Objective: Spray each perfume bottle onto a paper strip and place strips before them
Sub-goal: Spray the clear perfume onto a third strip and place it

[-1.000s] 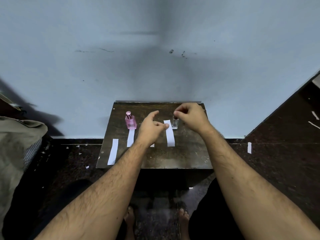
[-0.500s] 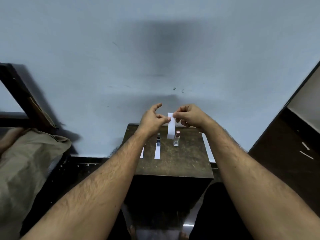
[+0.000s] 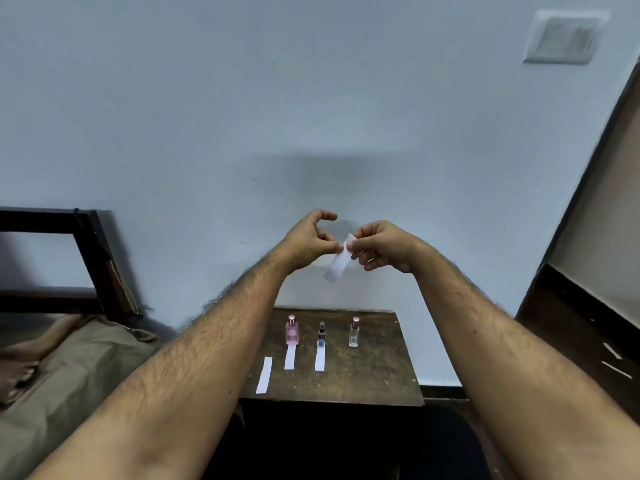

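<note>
Right hand (image 3: 382, 245) up high, thumb and fingers pinching the top end of a short white paper strip (image 3: 337, 263), which hangs down toward seven o'clock. Left hand (image 3: 308, 242) meets it from nine o'clock, thumb and a fingertip nipping the same top edge, the other fingers curled loose above. Raised this far off the counter, the strip looks held up for a sniff or a check before it goes down, though that is a judgement.

Down at six o'clock, the dark wooden counter (image 3: 374, 379) carries three bottles in a row: a pink square glass perfume bottle (image 3: 291, 330), a slim dark-blue spray bottle (image 3: 321, 332) and a clear glass bottle with a rosy cap (image 3: 353, 332). The pink and the blue each have a white strip lying in front; the clear one has bare wood before it, so this strip likely belongs there. A spare white strip (image 3: 264, 375) lies at the counter's left edge. Nothing blocks that spot. A bed with an olive cover (image 3: 69, 368) sits at eight o'clock.
</note>
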